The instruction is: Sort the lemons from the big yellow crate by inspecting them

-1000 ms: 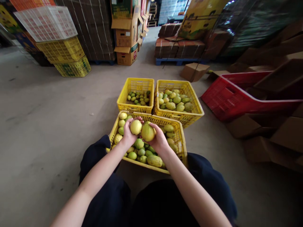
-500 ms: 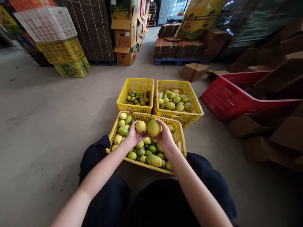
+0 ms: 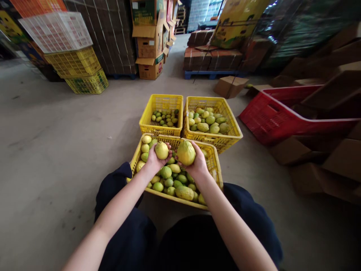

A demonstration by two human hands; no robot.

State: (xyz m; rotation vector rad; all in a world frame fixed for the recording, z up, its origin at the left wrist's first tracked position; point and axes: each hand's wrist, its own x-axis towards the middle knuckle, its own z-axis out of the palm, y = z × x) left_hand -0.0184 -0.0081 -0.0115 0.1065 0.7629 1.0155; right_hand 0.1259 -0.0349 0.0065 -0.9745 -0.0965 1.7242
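My left hand (image 3: pixel 153 161) is closed around a small round yellow lemon (image 3: pixel 161 150). My right hand (image 3: pixel 198 164) grips a larger yellow-green lemon (image 3: pixel 185 153). Both hands hover over the near yellow crate (image 3: pixel 216 167), which is filled with several yellow and green lemons. Beyond it stand two more yellow crates side by side: the far left crate (image 3: pixel 146 116) holds small green lemons, the far right crate (image 3: pixel 231 124) holds bigger ones.
A red crate (image 3: pixel 270 116) lies tilted at the right among brown cardboard boxes (image 3: pixel 338 158). Stacked yellow and white crates (image 3: pixel 70 60) stand at the back left. Cardboard stacks on a blue pallet (image 3: pixel 211 56) sit behind. Bare concrete floor (image 3: pixel 56 131) spreads to the left.
Both hands have lifted and turned their lemons slightly. The right hand's lemon has moved up and to the right, and the two fruits are now a little apart.
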